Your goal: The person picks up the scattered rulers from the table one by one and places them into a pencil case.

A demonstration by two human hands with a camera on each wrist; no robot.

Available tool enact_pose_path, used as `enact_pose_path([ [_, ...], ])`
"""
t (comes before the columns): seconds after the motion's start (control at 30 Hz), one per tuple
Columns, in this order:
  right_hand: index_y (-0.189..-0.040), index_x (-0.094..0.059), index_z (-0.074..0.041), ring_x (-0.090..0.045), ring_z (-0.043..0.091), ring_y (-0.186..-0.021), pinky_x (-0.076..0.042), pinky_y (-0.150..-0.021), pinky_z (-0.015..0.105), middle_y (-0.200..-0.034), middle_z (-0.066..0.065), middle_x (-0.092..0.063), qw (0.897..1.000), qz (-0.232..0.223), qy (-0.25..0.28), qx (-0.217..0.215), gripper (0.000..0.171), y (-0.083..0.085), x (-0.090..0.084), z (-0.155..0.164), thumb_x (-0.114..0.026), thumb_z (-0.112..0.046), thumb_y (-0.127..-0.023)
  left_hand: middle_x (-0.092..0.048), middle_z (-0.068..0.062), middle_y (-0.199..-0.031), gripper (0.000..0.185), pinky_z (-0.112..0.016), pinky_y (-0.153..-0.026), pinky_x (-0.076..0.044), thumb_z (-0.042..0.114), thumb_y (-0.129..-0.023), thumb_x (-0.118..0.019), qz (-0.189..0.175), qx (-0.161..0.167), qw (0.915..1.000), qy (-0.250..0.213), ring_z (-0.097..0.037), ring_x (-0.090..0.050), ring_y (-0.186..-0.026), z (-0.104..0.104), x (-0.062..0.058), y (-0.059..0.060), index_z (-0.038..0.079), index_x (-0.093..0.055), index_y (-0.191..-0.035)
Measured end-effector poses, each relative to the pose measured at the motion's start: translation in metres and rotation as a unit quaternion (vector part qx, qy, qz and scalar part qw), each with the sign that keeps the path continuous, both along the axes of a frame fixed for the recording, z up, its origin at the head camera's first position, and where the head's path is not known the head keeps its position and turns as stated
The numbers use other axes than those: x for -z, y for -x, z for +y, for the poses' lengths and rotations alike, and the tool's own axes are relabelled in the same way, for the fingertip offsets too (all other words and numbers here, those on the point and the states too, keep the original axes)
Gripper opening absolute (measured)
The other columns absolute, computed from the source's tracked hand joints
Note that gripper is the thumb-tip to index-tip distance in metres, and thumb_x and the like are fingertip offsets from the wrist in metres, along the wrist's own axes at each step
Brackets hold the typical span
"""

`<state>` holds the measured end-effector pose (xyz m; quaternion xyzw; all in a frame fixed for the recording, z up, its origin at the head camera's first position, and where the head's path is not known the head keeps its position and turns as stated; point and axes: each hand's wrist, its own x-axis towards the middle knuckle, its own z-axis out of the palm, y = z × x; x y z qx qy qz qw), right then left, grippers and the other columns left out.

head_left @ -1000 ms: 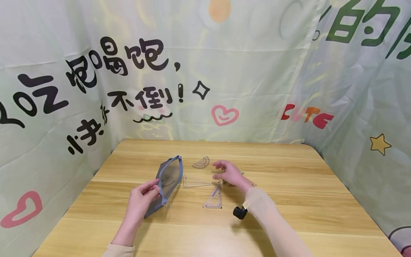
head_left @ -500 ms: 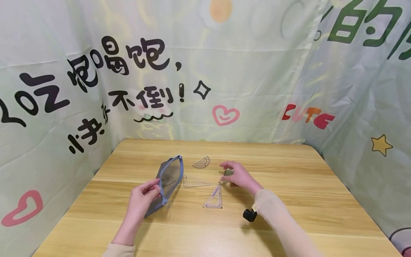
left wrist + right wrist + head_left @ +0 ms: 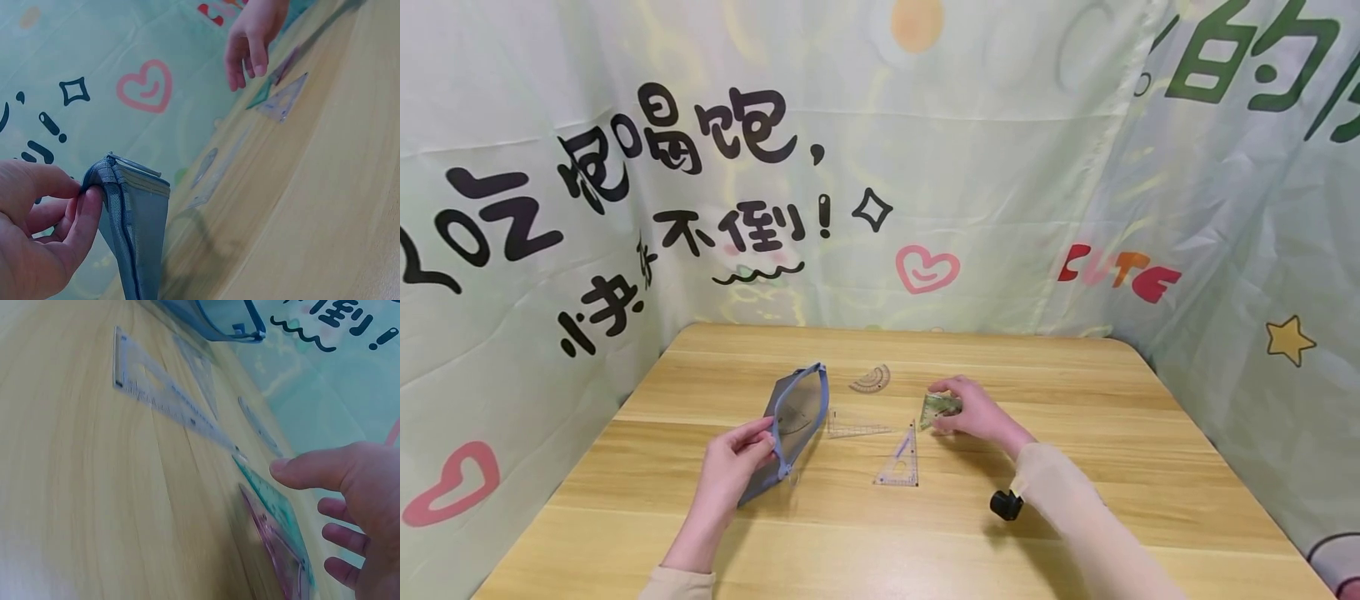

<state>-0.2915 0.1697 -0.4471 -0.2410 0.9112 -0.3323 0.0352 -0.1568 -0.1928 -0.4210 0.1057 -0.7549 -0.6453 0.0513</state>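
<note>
My left hand [image 3: 735, 460] pinches the upper edge of a grey zip pouch [image 3: 147, 231] with blue trim, its mouth gaping toward the right. Over a green set square [image 3: 936, 408] hovers my right hand [image 3: 976, 411], thumb and fingers spread apart. The right wrist view shows nothing between them. A pink set square [image 3: 272, 540] lies against the green one; in the head view the right hand hides it. Left of these are a clear set square with purplish markings [image 3: 898, 467] and another clear set square [image 3: 853, 431]. A clear protractor [image 3: 871, 381] lies farther back.
Everything stands on a light wooden table [image 3: 880, 542]. Printed cloth [image 3: 925, 183] hangs around its back and sides. A small black camera [image 3: 1006, 504] sticks out from the right wrist.
My right hand has moved to the right, from beside the protractor to the green set square, which now shows more. The left hand and pouch stay in place.
</note>
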Motion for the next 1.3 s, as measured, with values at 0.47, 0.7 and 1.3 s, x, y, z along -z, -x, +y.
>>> enact_pose_path([
  [0.47,-0.138,-0.054,-0.006,-0.044,0.042,-0.128,-0.042,-0.107,0.065,-0.136,0.019,-0.052,1.0,-0.001,-0.025,0.005,0.067,-0.001,0.005,0.017,-0.082,-0.022,-0.078,-0.062,-0.003,-0.094,0.038,-0.014,-0.075,-0.059,0.002,-0.095,-0.06,0.003,0.004,1.0,-0.002,0.0,-0.062,-0.08,-0.001,-0.001,-0.001,-0.007,-0.058,-0.132],
  [0.7,-0.14,-0.051,-0.003,-0.047,0.04,-0.126,-0.042,-0.107,0.063,-0.132,0.019,-0.054,0.999,-0.001,-0.031,0.007,0.07,-0.002,0.008,0.023,-0.082,-0.023,-0.079,-0.063,-0.002,-0.095,0.038,-0.014,-0.075,-0.06,0.0,-0.094,-0.061,0.002,0.003,1.0,0.001,-0.001,-0.062,-0.08,-0.001,-0.001,0.0,-0.007,-0.059,-0.131],
  [1.3,-0.133,-0.056,0.002,-0.053,0.027,-0.104,-0.051,-0.091,0.045,-0.114,0.015,-0.057,0.999,0.012,-0.036,0.019,0.066,-0.001,0.017,0.04,-0.082,-0.025,-0.079,-0.063,-0.004,-0.099,0.038,-0.014,-0.076,-0.059,0.002,-0.094,-0.061,-0.005,0.004,1.0,0.003,-0.001,-0.062,-0.081,-0.001,-0.001,0.0,-0.005,-0.059,-0.132],
])
